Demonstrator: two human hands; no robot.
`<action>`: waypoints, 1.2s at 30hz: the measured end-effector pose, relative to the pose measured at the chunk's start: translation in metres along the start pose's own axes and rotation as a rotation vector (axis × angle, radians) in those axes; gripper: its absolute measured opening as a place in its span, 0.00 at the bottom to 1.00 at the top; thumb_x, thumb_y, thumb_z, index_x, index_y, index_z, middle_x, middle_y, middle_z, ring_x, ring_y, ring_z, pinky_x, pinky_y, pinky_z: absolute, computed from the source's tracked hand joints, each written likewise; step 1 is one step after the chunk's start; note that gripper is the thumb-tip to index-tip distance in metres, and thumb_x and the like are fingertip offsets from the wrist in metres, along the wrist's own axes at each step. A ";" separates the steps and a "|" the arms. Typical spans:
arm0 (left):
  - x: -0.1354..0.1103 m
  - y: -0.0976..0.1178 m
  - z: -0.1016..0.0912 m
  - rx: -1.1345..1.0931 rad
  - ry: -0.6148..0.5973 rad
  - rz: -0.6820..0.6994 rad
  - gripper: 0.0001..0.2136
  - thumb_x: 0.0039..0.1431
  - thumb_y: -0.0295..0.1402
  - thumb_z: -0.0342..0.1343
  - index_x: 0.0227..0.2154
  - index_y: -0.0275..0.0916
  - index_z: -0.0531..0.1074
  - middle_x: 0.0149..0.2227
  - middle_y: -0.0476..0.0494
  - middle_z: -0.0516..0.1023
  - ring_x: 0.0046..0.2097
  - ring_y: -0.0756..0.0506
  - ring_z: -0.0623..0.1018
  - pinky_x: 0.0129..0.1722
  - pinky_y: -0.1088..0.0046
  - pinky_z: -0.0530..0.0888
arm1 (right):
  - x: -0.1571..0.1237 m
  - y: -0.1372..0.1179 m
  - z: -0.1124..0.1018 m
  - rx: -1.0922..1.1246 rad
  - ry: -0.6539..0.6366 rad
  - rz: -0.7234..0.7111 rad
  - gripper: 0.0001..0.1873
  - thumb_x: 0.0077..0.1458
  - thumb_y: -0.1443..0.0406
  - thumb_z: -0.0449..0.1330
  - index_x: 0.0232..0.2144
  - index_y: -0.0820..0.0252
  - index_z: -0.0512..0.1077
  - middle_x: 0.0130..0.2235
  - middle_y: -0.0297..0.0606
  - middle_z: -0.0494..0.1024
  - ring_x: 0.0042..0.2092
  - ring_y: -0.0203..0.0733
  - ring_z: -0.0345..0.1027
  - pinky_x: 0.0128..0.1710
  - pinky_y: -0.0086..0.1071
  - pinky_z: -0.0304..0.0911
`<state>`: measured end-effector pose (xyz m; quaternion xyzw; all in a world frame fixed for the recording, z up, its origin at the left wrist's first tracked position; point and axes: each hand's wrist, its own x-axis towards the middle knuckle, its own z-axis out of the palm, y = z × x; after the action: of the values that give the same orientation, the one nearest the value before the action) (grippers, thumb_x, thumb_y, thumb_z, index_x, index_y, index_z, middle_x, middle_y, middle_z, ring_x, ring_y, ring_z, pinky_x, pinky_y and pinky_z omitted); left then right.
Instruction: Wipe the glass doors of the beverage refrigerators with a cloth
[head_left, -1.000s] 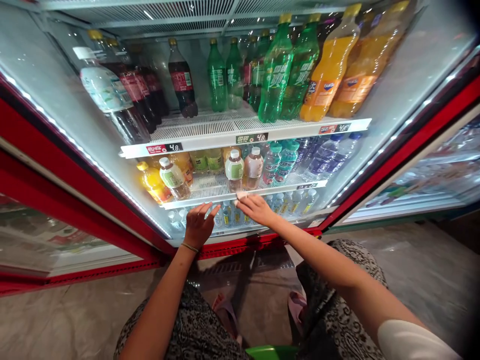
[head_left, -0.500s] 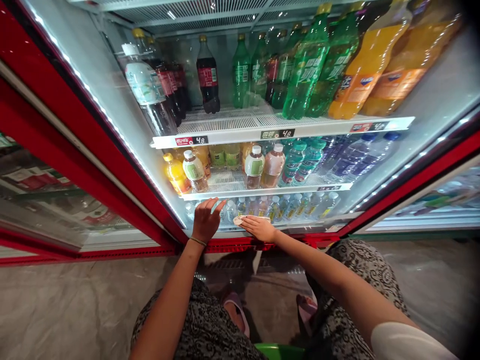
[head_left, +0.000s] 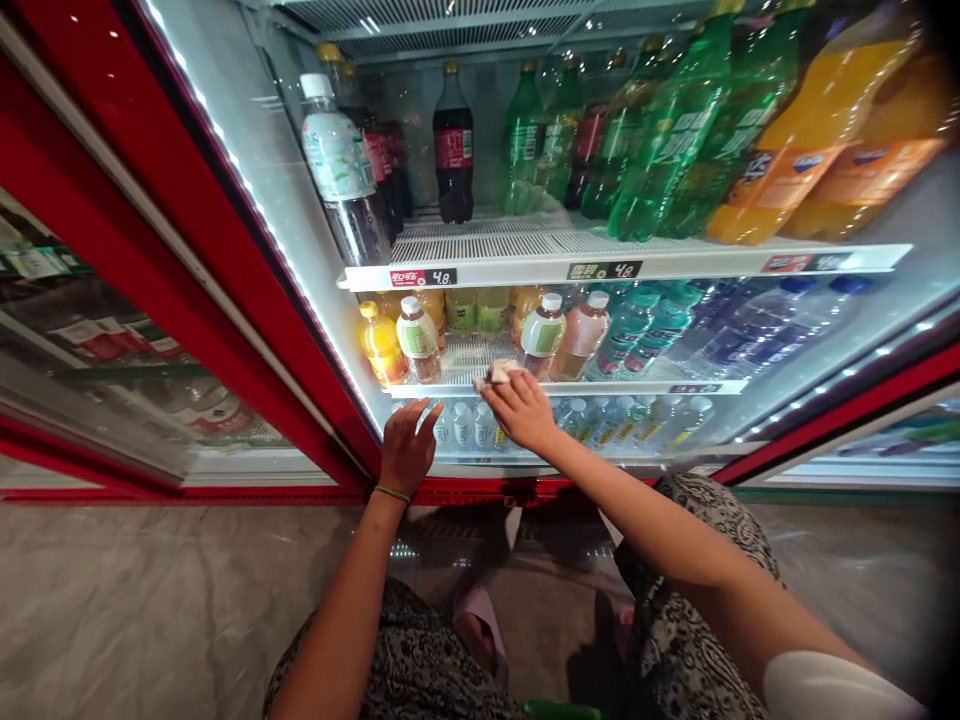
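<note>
I crouch before a red drinks cooler [head_left: 247, 330]. My right hand [head_left: 519, 408] presses a small pale cloth [head_left: 498, 373] against the front edge of the middle shelf [head_left: 600, 389], fingers closed over it. My left hand [head_left: 406, 447] rests flat with fingers spread against the cooler's front near the bottom shelf, beside small water bottles [head_left: 465, 425]. Two bottles with white caps [head_left: 561, 335] stand just behind the cloth. A thin bracelet circles my left wrist.
The top shelf [head_left: 525, 268] carries cola, green and orange soda bottles with price tags on its edge. Yellow juice bottles [head_left: 381, 343] stand at the middle shelf's left, blue water bottles to the right. Another cooler door [head_left: 112, 390] sits at left. The floor is grey stone.
My right hand has risen with the cloth from the bottom shelf's edge to the middle shelf's edge. The view has shifted left. My left hand has stayed put.
</note>
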<state>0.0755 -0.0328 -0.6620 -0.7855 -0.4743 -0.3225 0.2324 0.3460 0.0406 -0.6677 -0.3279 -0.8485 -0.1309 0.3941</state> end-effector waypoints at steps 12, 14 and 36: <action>-0.033 -0.035 -0.008 -0.039 0.004 -0.067 0.32 0.65 0.19 0.48 0.70 0.46 0.57 0.63 0.37 0.72 0.67 0.38 0.69 0.64 0.53 0.71 | -0.020 -0.030 0.052 -0.154 -0.306 -0.506 0.28 0.67 0.72 0.46 0.66 0.60 0.65 0.65 0.33 0.71 0.67 0.37 0.63 0.73 0.33 0.53; -0.036 -0.039 -0.010 -0.046 0.023 -0.090 0.31 0.65 0.19 0.48 0.70 0.44 0.57 0.63 0.36 0.72 0.67 0.38 0.69 0.64 0.54 0.71 | 0.022 -0.033 0.033 -0.216 -0.198 -0.470 0.31 0.66 0.72 0.48 0.69 0.59 0.59 0.68 0.34 0.67 0.71 0.40 0.56 0.74 0.38 0.49; -0.082 -0.064 -0.035 -0.026 0.053 -0.191 0.27 0.67 0.22 0.48 0.67 0.41 0.61 0.59 0.34 0.74 0.64 0.39 0.72 0.61 0.55 0.75 | 0.100 -0.102 0.093 -0.079 -0.260 -0.478 0.34 0.65 0.74 0.47 0.72 0.65 0.52 0.72 0.40 0.58 0.74 0.42 0.45 0.76 0.41 0.45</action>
<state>-0.0201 -0.0765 -0.6935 -0.7307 -0.5366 -0.3699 0.2030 0.1778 0.0539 -0.6495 -0.1474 -0.9395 -0.2101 0.2269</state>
